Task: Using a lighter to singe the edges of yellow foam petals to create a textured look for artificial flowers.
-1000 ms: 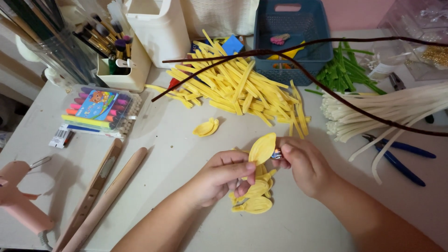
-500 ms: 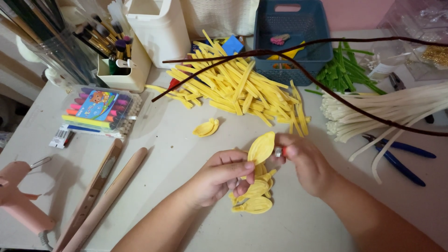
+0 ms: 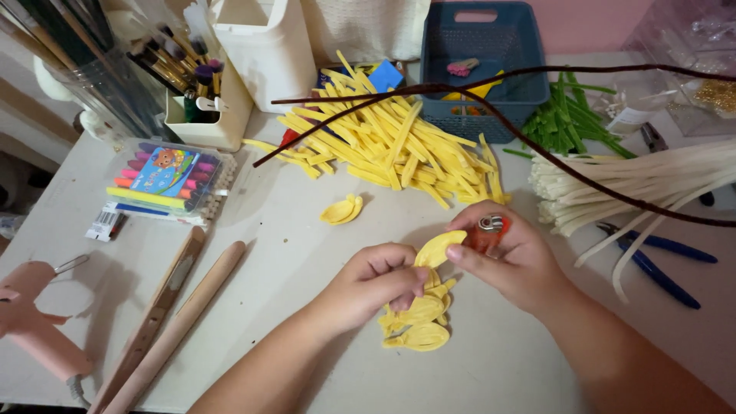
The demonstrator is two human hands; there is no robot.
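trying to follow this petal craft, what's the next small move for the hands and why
Probably strike the lighter and bring its flame near the edge of the yellow petal. The right hand holds the orange lighter right behind the petal, with the thumb on the petal's tip, while the left hand pinches the petal's lower end above a small pile of petals. No flame shows yet.

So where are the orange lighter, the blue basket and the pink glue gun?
orange lighter [image 3: 487, 232], head view, on its orange body beside the right hand's fingers.
blue basket [image 3: 437, 69], head view, on its left wall.
pink glue gun [image 3: 34, 330], head view, on its handle.
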